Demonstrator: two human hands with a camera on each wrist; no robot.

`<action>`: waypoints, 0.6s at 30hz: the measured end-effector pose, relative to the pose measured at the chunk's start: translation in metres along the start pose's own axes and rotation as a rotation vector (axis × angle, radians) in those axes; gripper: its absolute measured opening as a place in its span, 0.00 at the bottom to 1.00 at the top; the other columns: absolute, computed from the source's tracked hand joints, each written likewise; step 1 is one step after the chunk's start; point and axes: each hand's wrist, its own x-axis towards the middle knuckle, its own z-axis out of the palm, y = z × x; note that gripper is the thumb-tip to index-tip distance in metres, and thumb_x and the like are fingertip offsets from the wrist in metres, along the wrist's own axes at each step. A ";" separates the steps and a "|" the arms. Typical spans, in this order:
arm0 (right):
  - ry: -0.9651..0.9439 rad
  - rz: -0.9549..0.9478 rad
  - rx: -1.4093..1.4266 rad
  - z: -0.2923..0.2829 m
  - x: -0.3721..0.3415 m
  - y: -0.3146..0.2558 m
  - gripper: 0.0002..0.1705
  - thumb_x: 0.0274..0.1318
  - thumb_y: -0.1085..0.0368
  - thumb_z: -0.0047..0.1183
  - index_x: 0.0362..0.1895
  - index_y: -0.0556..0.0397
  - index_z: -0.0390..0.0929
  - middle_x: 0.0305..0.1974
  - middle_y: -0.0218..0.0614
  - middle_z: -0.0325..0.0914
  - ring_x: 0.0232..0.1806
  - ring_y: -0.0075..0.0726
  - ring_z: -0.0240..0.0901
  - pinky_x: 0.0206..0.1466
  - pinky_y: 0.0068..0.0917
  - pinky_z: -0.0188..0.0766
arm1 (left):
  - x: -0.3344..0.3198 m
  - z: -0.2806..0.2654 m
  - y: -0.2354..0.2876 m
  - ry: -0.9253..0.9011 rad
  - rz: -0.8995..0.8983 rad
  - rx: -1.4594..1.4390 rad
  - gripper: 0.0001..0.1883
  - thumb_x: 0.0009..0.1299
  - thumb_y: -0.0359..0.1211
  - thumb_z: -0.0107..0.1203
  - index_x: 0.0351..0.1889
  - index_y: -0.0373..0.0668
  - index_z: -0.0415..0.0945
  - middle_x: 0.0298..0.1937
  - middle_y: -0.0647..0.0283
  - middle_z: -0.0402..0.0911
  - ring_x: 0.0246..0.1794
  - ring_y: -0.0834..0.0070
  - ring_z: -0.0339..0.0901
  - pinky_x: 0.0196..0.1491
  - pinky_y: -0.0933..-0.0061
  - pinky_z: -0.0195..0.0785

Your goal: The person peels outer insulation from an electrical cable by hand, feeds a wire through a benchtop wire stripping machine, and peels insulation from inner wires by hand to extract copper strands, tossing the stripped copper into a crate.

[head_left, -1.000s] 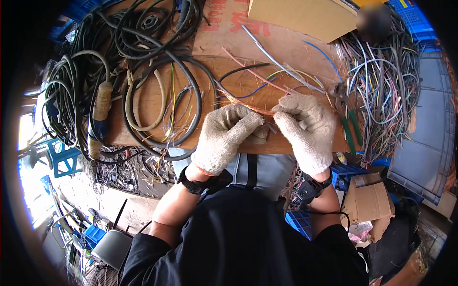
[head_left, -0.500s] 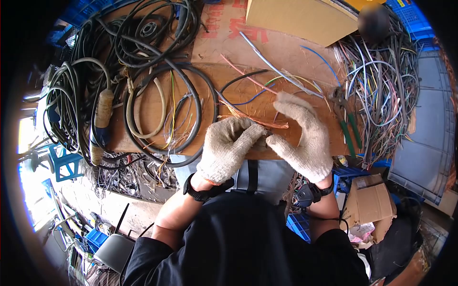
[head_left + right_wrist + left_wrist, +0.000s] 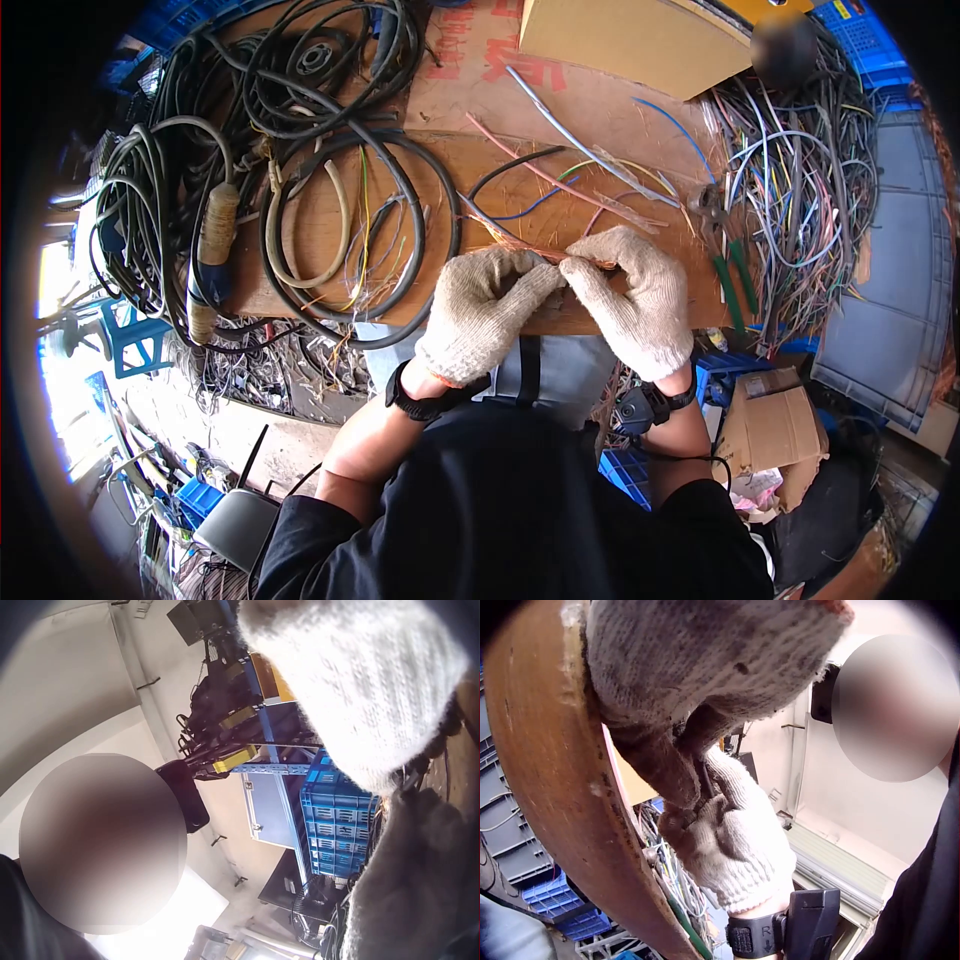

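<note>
Both hands wear off-white knitted gloves and meet fingertip to fingertip over the front of the wooden bench. Frayed copper strands (image 3: 512, 243) run in from the left to the fingers. My left hand (image 3: 484, 312) pinches the strand bundle between thumb and forefinger. From the other side, my right hand (image 3: 634, 302) pinches its end, thumb against forefinger. A dark thin strip (image 3: 708, 780) shows between the two hands in the left wrist view; the fingers hide the rest. Behind the hands lie a pink wire (image 3: 530, 160) and a grey-blue wire (image 3: 570, 125).
Black cable coils (image 3: 330, 60) heap at the back left, with a thick cable loop (image 3: 453, 215) beside my left hand. Green-handled pliers (image 3: 738, 275) lie to the right, before a pile of stripped wires (image 3: 800, 200). A cardboard box (image 3: 630, 45) stands at the back.
Half a second ago the right hand had come off the copper strands with fingers spread, leaving their ends bare. Now its fingertips are back on them beside the left hand, which kept its pinch.
</note>
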 end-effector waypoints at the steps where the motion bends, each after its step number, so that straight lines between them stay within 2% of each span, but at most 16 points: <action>1: 0.000 0.001 0.000 0.000 0.000 0.000 0.08 0.57 0.67 0.66 0.39 0.55 0.83 0.34 0.37 0.84 0.35 0.35 0.82 0.38 0.29 0.76 | 0.000 0.000 0.001 -0.012 0.002 0.003 0.12 0.74 0.34 0.60 0.37 0.33 0.85 0.31 0.61 0.88 0.32 0.82 0.82 0.38 0.77 0.75; 7: 0.019 0.018 -0.001 0.000 0.001 0.001 0.06 0.59 0.66 0.65 0.38 0.54 0.84 0.32 0.36 0.83 0.33 0.33 0.82 0.37 0.28 0.75 | 0.001 -0.004 -0.003 -0.058 0.010 -0.026 0.11 0.75 0.32 0.58 0.37 0.32 0.84 0.33 0.59 0.88 0.33 0.79 0.83 0.39 0.76 0.76; 9: -0.007 0.100 0.056 -0.002 0.002 -0.004 0.06 0.60 0.66 0.63 0.38 0.55 0.83 0.31 0.35 0.83 0.33 0.30 0.81 0.36 0.28 0.75 | 0.001 -0.005 -0.002 -0.068 0.006 -0.041 0.11 0.75 0.32 0.58 0.37 0.32 0.84 0.33 0.59 0.88 0.34 0.78 0.84 0.40 0.76 0.76; 12: 0.025 0.055 0.081 0.000 0.004 0.000 0.05 0.61 0.67 0.62 0.37 0.55 0.83 0.30 0.33 0.83 0.32 0.26 0.80 0.35 0.27 0.74 | 0.001 -0.007 -0.002 -0.110 -0.061 -0.134 0.10 0.75 0.32 0.57 0.38 0.32 0.83 0.34 0.58 0.88 0.34 0.78 0.84 0.40 0.76 0.77; 14: 0.013 0.072 0.088 -0.001 0.005 -0.001 0.05 0.61 0.67 0.61 0.37 0.55 0.83 0.30 0.33 0.83 0.32 0.25 0.79 0.36 0.26 0.74 | 0.002 -0.008 -0.002 -0.122 -0.056 -0.184 0.11 0.76 0.34 0.58 0.38 0.34 0.83 0.30 0.65 0.85 0.30 0.84 0.79 0.36 0.79 0.73; 18: -0.032 0.039 0.089 -0.001 0.007 0.006 0.06 0.61 0.66 0.62 0.37 0.56 0.83 0.30 0.33 0.82 0.33 0.25 0.79 0.38 0.24 0.73 | 0.001 -0.007 -0.001 -0.120 -0.071 -0.168 0.11 0.76 0.33 0.58 0.37 0.33 0.83 0.30 0.64 0.85 0.30 0.83 0.80 0.36 0.79 0.74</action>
